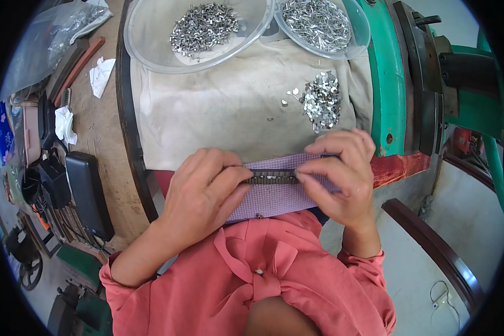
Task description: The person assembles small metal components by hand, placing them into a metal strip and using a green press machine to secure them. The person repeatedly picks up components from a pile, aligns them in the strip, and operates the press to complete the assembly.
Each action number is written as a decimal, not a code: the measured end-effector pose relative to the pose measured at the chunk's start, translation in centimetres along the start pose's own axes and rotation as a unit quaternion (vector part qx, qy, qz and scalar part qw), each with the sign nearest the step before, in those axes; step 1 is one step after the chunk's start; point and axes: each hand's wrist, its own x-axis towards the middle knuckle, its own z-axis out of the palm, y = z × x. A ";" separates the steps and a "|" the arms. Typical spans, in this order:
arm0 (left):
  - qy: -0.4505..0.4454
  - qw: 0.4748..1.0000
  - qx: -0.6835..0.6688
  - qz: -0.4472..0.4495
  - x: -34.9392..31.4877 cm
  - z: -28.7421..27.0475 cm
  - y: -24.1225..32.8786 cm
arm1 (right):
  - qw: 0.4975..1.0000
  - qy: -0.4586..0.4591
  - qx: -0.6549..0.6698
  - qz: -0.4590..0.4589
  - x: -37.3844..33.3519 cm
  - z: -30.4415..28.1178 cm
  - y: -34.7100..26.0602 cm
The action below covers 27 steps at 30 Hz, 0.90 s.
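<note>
Two hands: left hand [204, 187], right hand [341, 173] pinch one metal strip [271, 177], apparently stacked pieces; two bowls [151, 50].

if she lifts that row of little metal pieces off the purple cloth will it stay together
Probably not: the row of metal pieces looks like separate small parts lined up, held end to end between the left hand and right hand. Likely light, and apt to scatter like the loose pile on the beige cloth.

Two clear bowls [151, 50] of metal pieces, green machine [389, 84], black case [88, 193]
</note>
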 end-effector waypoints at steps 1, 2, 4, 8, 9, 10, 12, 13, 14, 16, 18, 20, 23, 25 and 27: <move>0.001 1.000 0.002 0.001 0.0 0.2 0.1 | 1.000 -0.003 -0.006 0.002 -0.6 0.3 -0.2; 0.002 1.000 0.004 0.001 0.0 0.3 0.2 | 1.000 -0.005 -0.014 0.002 -1.0 0.5 -0.4; 0.003 1.000 0.011 0.005 0.2 0.6 0.5 | 0.999 -0.009 -0.031 -0.001 -1.5 1.2 -0.7; 0.000 1.000 0.027 0.009 0.7 1.2 0.8 | 0.996 0.002 -0.092 -0.014 -2.0 1.9 -1.0; 0.000 0.999 0.031 0.009 0.8 1.4 0.9 | 0.996 0.003 -0.088 -0.007 -2.0 1.8 -1.1; 0.001 1.000 0.028 0.012 0.9 1.6 0.9 | 0.997 0.004 -0.083 0.000 -2.0 1.5 -1.1; 0.003 1.000 0.024 0.016 1.0 2.1 0.8 | 0.997 0.006 -0.080 0.009 -2.2 1.1 -1.0; 0.008 1.000 0.023 0.018 1.0 2.3 0.8 | 0.997 0.008 -0.082 0.011 -2.3 1.0 -0.8; 0.013 0.999 0.022 0.020 1.0 2.6 0.7 | 0.996 0.010 -0.083 0.013 -2.4 1.0 -0.7; 0.018 0.999 0.019 0.024 1.0 2.8 0.6 | 0.996 0.000 -0.087 0.015 -2.5 1.1 -0.6; 0.021 0.999 0.020 0.026 1.1 2.8 0.5 | 0.996 -0.008 -0.091 0.016 -2.7 1.3 -0.6; 0.023 0.999 0.032 0.026 1.0 3.0 0.6 | 0.995 -0.014 -0.095 0.017 -2.7 1.6 -0.7; 0.015 0.998 0.041 0.034 0.9 2.9 0.6 | 0.996 -0.010 -0.084 0.012 -2.8 1.7 -0.4; 0.009 0.999 0.039 0.032 0.8 2.7 0.6 | 0.997 -0.011 -0.072 0.010 -2.9 1.5 -0.1; 0.003 0.999 0.031 0.025 0.8 2.5 0.7 | 0.998 -0.002 -0.064 0.011 -2.9 1.4 0.0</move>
